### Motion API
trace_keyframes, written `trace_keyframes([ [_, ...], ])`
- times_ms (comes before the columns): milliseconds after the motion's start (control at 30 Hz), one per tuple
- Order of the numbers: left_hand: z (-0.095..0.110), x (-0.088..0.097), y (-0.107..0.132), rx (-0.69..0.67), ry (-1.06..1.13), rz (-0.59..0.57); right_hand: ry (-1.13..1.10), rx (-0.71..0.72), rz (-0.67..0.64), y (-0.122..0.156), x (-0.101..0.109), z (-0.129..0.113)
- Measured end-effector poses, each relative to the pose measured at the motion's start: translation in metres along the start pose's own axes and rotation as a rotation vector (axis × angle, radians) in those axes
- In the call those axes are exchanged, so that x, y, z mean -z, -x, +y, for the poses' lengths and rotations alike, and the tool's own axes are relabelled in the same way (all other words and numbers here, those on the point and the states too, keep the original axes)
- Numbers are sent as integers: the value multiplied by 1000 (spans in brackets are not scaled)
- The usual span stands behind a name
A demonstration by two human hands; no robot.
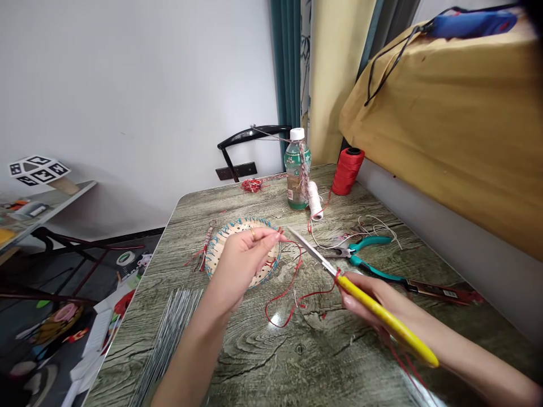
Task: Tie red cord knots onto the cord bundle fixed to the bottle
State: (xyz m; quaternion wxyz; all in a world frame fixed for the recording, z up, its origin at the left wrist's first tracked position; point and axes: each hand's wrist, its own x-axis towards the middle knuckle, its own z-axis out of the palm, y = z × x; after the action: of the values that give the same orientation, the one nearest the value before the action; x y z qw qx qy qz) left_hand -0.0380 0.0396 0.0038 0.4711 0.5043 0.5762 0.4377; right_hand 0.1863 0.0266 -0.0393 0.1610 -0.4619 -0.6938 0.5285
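My left hand [244,254] is closed in a pinch, with the end of a red cord [297,265] between thumb and fingers. Yellow-handled scissors [382,314] lie in my right hand [360,291], their blades pointing up and left toward my left fingertips. The cord loops down over the tabletop and runs up to my right hand, passing around the scissors near the pivot. Behind my left hand sits a round woven disc [224,240] edged with blue stitching, partly hidden by the hand.
Teal-handled pliers [373,271] rest on the wooden table [254,356] at right. Farther back stand a bottle [296,169], a red thread spool [348,172] and a white spool [314,200]. Thin metal wires [169,328] lie at front left. A braided cord [206,246] lies beside the disc.
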Motion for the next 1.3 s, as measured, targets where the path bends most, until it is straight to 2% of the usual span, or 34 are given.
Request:
trace_keyframes([
  [67,4,5,1,-40,23,88,341,-24,106,0,3,4],
  [167,7,10,1,-49,83,153,613,57,151,1,2,16],
  [300,8,9,2,-33,104,87,671,173,47,5,-1,32],
  [467,8,6,2,-32,95,35,651,164,2,12,3,39],
  [633,7,4,2,-23,78,22,804,223,56,20,6,40],
  [767,7,3,2,-7,48,29,947,274,128,16,13,23],
  [867,7,2,3,-8,27,32,935,274,173,-4,16,3],
  [1000,6,1,5,24,21,7,876,253,187,-59,7,-14],
  [1133,8,3,8,49,55,-9,852,220,243,-109,-10,-14],
  [1300,11,7,10,40,101,3,696,193,187,-131,-14,-3],
])
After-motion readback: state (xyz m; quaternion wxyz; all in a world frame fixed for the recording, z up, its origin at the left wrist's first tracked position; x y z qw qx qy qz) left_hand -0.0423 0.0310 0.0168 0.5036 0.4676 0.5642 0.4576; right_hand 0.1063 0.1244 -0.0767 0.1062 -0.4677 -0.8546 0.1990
